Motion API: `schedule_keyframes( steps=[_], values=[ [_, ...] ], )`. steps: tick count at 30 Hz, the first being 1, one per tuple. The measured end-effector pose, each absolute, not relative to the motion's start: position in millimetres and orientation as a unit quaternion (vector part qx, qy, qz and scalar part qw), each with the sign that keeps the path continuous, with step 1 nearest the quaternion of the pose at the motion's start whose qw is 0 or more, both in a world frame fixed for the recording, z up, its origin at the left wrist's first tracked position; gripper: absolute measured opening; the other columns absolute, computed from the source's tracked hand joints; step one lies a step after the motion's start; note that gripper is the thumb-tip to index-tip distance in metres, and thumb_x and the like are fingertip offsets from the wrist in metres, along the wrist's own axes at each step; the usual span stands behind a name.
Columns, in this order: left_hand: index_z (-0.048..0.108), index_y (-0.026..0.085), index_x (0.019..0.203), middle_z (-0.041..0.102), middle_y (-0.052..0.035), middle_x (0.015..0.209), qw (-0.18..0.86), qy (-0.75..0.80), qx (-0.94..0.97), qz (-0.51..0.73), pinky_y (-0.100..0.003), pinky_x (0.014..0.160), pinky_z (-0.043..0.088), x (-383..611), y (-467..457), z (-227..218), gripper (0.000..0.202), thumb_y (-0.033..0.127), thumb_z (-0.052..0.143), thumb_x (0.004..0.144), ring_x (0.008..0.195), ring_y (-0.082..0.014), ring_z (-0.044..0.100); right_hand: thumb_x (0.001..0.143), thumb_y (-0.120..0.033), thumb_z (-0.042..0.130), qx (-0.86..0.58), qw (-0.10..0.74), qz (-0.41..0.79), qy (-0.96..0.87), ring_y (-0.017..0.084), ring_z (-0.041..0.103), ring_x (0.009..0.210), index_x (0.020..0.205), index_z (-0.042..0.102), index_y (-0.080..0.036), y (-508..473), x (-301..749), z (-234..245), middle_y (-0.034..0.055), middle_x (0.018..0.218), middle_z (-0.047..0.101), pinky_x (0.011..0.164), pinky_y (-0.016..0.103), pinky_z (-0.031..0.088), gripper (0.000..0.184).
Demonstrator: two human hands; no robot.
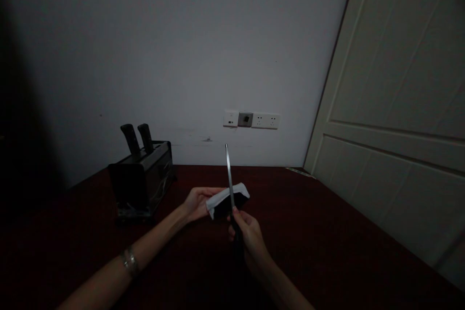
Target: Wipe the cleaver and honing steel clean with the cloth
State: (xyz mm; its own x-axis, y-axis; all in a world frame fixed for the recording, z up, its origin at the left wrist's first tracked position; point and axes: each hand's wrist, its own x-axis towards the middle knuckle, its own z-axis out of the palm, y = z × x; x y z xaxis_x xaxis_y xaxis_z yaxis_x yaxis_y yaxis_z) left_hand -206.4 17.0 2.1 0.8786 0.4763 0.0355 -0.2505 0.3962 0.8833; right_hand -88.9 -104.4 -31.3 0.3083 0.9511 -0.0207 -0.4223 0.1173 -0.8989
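Note:
My right hand (249, 237) is closed around the dark handle of a slim metal sharpening steel (228, 164), whose shaft points up and away. To its left, my left hand (197, 203) holds a folded white-and-black cloth (223, 198), with the fingers behind it. The steel's lower shaft passes in front of the cloth; whether the two touch, I cannot tell. Both hands are above the dark red-brown table (290, 242). A bracelet (130, 261) circles my left wrist.
On the left of the table stands a black knife block (132, 184) with two black-handled knives (137, 139) in its top. Wall sockets (251, 119) sit on the pale wall behind. A panelled white door (392, 106) borders the right side.

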Motion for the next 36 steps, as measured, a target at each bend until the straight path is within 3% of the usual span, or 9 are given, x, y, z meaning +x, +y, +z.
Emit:
schedule_keyframes(
  steps=[6, 13, 22, 29, 34, 36],
  values=[
    [0.054, 0.011, 0.115, 0.062, -0.0115, 0.102, 0.816, 0.048, 0.536, 0.210, -0.028, 0.074, 0.045, -198.6, 12.8, -6.6, 0.065, 0.005, 0.060, 0.051, 0.084, -0.0183, 0.059, 0.061, -0.057, 0.065, -0.428, 0.680, 0.508, -0.310, 0.004, 0.036, 0.034, 0.066, 0.055, -0.013, -106.0, -89.8, -26.6, -0.0071, 0.038, 0.043, 0.035, 0.017, 0.028, 0.046],
    [0.063, 0.006, 0.098, 0.061, -0.0083, 0.077, 0.797, 0.080, 0.561, 0.207, -0.023, 0.058, 0.045, -185.2, -0.7, -4.6, 0.042, 0.014, 0.068, 0.057, 0.063, -0.0117, 0.054, 0.052, -0.057, 0.071, -0.414, 0.694, 0.524, -0.270, 0.004, 0.035, 0.033, 0.063, 0.053, -0.014, -105.1, -93.0, -28.5, -0.0077, 0.040, 0.042, 0.034, 0.018, 0.027, 0.047],
    [0.065, 0.007, 0.084, 0.059, -0.0044, 0.068, 0.775, 0.131, 0.550, 0.282, -0.018, 0.041, 0.037, -173.7, -18.2, -7.5, 0.029, 0.011, 0.062, 0.055, 0.050, -0.0081, 0.049, 0.047, -0.066, 0.066, -0.473, 0.676, 0.498, -0.267, 0.004, 0.035, 0.032, 0.060, 0.055, -0.013, -103.1, -91.9, -34.0, -0.0066, 0.035, 0.042, 0.035, 0.018, 0.025, 0.056],
    [0.062, 0.008, 0.080, 0.058, -0.0036, 0.064, 0.762, 0.181, 0.526, 0.333, -0.016, 0.033, 0.031, -161.9, -27.7, -4.1, 0.019, 0.015, 0.061, 0.063, 0.045, -0.0077, 0.047, 0.044, -0.074, 0.060, -0.501, 0.699, 0.436, -0.266, 0.005, 0.033, 0.030, 0.054, 0.051, -0.016, -101.8, -97.6, -32.8, -0.0069, 0.031, 0.039, 0.035, 0.019, 0.023, 0.059],
    [0.062, 0.009, 0.081, 0.058, -0.0026, 0.058, 0.757, 0.201, 0.526, 0.332, -0.018, 0.029, 0.029, -154.1, -22.3, 0.8, 0.018, 0.016, 0.057, 0.065, 0.039, -0.0099, 0.047, 0.052, -0.071, 0.060, -0.489, 0.717, 0.420, -0.265, 0.005, 0.033, 0.031, 0.054, 0.050, -0.017, -99.1, -99.5, -33.5, -0.0065, 0.032, 0.040, 0.036, 0.019, 0.023, 0.055],
    [0.063, 0.007, 0.083, 0.062, -0.0048, 0.063, 0.754, 0.192, 0.524, 0.346, -0.018, 0.034, 0.036, -151.6, -15.9, 4.2, 0.021, 0.013, 0.057, 0.064, 0.045, -0.0109, 0.052, 0.054, -0.070, 0.059, -0.489, 0.718, 0.419, -0.265, 0.005, 0.033, 0.031, 0.056, 0.051, -0.016, -99.6, -100.8, -31.5, -0.0067, 0.032, 0.040, 0.035, 0.019, 0.023, 0.054]
  ],
)
